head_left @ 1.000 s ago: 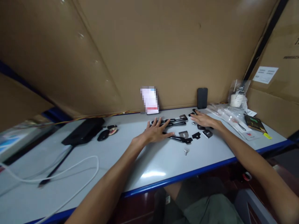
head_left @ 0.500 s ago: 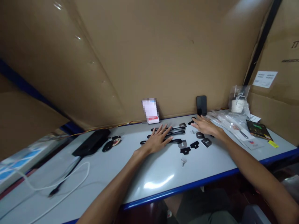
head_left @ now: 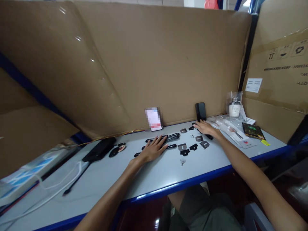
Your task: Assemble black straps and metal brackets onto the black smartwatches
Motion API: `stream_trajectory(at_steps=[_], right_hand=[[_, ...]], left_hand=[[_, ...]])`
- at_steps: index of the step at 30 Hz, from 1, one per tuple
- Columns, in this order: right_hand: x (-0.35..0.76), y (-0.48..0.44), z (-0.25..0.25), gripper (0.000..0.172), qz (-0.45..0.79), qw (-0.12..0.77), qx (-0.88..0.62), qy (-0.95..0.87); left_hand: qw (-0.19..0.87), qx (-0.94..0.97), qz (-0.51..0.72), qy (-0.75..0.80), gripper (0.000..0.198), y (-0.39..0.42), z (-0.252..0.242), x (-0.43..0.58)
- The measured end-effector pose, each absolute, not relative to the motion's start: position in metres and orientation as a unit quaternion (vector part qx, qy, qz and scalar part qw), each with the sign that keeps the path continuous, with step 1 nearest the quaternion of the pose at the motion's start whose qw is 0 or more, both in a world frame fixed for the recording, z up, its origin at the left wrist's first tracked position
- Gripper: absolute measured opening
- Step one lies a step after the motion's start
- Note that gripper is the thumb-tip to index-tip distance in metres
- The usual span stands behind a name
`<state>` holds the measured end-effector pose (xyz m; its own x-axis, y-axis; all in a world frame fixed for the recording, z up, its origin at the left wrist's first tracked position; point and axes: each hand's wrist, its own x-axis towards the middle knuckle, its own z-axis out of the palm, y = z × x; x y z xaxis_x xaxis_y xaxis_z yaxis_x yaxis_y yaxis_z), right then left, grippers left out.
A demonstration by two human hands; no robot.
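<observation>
My left hand (head_left: 154, 150) lies palm down, fingers spread, over several black curved handles (head_left: 172, 146) on the grey tabletop; its palm hides part of them. My right hand (head_left: 205, 127) is stretched out flat at the right, over another black handle (head_left: 209, 136) whose ends show on both sides of it. Between the hands lie silver slotted plates (head_left: 204, 145) and black notched plates (head_left: 184, 152). A silver wing screw (head_left: 182, 162) lies nearer the front edge, and a smaller silver screw (head_left: 192, 136) is beside the right fingertips.
A lit phone (head_left: 154, 119) and a dark phone (head_left: 200, 111) lean on the cardboard wall (head_left: 168, 64). At right are clear plastic packages (head_left: 228, 128), a black packet (head_left: 252, 131) and a bagged cup (head_left: 234, 109). Leftward sit a black case (head_left: 99, 149), a power strip (head_left: 31, 179) and white cables.
My view has tilted up and turned right. The black handles under my left hand have shifted slightly left, the upper two now closer together. More of the handle under my right hand shows.
</observation>
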<state>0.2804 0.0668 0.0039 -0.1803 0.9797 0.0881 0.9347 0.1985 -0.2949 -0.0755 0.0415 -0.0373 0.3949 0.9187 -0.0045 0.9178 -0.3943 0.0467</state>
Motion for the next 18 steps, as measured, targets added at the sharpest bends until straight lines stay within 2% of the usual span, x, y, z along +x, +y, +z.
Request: stream_trajectory(at_steps=[12, 18], right_hand=[[0.233, 0.057, -0.023, 0.063, 0.076, 0.121, -0.603, -0.785], [0.225, 0.056, -0.029, 0.067, 0.077, 0.127, -0.581, -0.800]], left_hand=[[0.014, 0.801, -0.006, 0.599, 0.077, 0.033, -0.030, -0.114], [0.020, 0.802, -0.001, 0.597, 0.076, 0.031, -0.031, -0.113]])
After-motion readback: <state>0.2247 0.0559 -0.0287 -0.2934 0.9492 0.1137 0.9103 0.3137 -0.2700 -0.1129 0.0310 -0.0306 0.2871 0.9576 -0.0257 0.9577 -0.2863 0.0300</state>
